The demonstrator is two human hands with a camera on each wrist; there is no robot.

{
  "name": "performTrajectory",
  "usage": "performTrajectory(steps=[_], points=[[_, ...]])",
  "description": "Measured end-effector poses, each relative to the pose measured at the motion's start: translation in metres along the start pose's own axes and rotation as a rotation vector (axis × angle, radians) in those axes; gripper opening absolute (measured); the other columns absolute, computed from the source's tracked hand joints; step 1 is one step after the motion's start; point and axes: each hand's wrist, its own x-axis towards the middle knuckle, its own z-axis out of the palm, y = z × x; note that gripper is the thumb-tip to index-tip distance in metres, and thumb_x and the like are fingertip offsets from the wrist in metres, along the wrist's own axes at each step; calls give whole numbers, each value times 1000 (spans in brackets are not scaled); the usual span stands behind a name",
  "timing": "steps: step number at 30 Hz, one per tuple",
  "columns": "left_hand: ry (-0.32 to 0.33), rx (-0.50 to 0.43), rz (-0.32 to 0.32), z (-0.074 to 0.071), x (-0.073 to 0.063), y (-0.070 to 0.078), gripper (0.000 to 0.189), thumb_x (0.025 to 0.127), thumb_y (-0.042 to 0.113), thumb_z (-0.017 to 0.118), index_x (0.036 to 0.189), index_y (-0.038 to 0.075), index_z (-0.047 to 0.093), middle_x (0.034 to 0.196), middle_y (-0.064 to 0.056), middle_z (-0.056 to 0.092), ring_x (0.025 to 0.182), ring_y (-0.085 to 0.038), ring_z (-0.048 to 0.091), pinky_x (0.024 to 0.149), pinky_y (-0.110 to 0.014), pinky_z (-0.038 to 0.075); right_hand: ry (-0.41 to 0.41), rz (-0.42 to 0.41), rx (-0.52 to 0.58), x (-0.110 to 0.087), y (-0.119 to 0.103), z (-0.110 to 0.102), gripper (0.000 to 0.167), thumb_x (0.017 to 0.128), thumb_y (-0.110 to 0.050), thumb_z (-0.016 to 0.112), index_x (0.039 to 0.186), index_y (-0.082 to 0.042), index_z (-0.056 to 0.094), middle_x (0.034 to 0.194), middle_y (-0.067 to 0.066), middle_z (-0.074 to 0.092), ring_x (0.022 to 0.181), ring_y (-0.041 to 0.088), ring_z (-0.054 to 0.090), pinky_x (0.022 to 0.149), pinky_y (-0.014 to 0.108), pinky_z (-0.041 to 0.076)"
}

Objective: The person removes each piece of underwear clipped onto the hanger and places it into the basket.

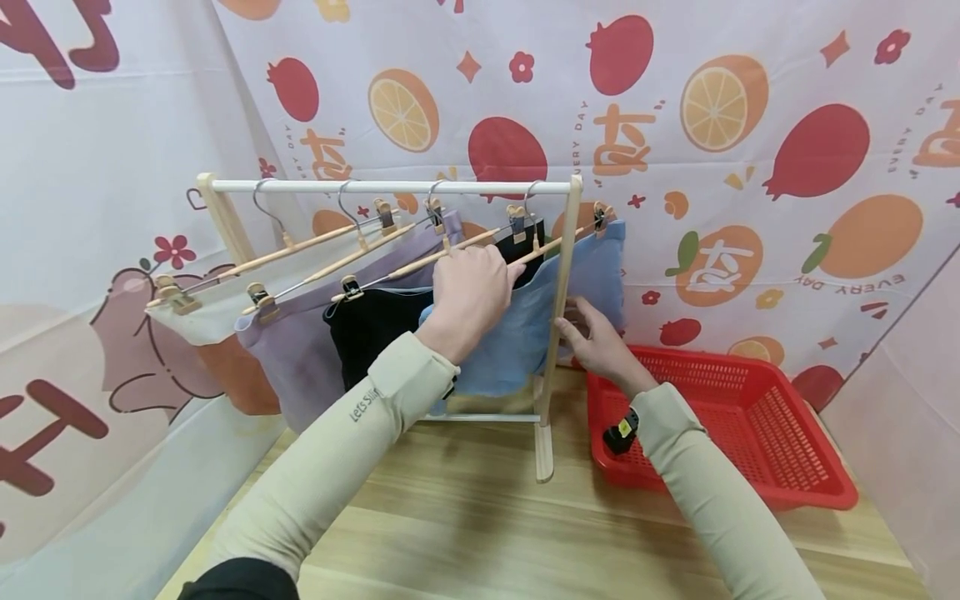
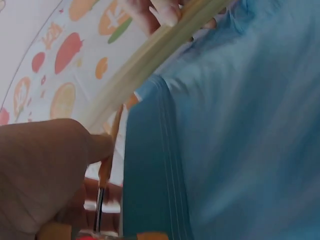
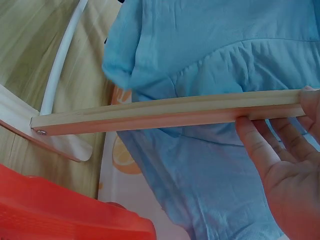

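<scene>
A clip hanger carries a light blue garment at the right end of a small clothes rack. My left hand grips the hanger's bar near its front end. In the left wrist view, the thumb and curled fingers lie about this wooden bar, beside the blue cloth. My right hand holds the rack's right wooden post, thumb on one side and fingers reaching behind. The blue garment passes behind that post in the right wrist view.
Left along the white rail hang a black garment, a purple garment and a white-and-brown garment, each from a clip hanger. A red basket stands right of the rack on the wooden table. A printed curtain hangs behind.
</scene>
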Motion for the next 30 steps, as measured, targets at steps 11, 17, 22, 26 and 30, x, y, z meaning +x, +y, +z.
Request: performTrajectory(steps=[11,17,22,26,30], points=[[92,-66,174,-4,2,-19,53,109,46,40,81,9,66,69,-9,63,65,-31,66,55,-42,54,-7,-8,20,1,1,2,43,108,-20,49,147,-4,41,136,24,56,126,40,61,104,53,52],[67,-141,302,-5,7,-23,42,108,39,46,91,8,69,75,-15,67,73,-35,68,61,-48,57,-3,-7,22,0,0,1,43,108,-20,49,147,-5,41,137,24,56,126,40,60,104,53,52],[27,-160,319,-6,9,-27,38,106,40,52,94,8,70,79,-16,68,75,-36,69,62,-50,58,-3,-13,14,0,2,2,44,108,-21,49,148,-6,41,137,24,58,126,40,61,105,52,52],[24,-112,315,-10,9,-27,35,103,41,57,97,9,72,81,-14,70,75,-35,70,62,-49,58,-8,-5,6,-1,2,1,44,108,-23,49,149,-7,41,137,22,59,126,39,61,105,52,52],[4,-62,295,-14,9,-23,29,103,33,59,95,9,74,86,-12,73,79,-34,71,65,-48,59,-10,7,12,0,2,0,44,108,-23,50,148,-7,41,137,23,58,126,39,61,105,52,52]])
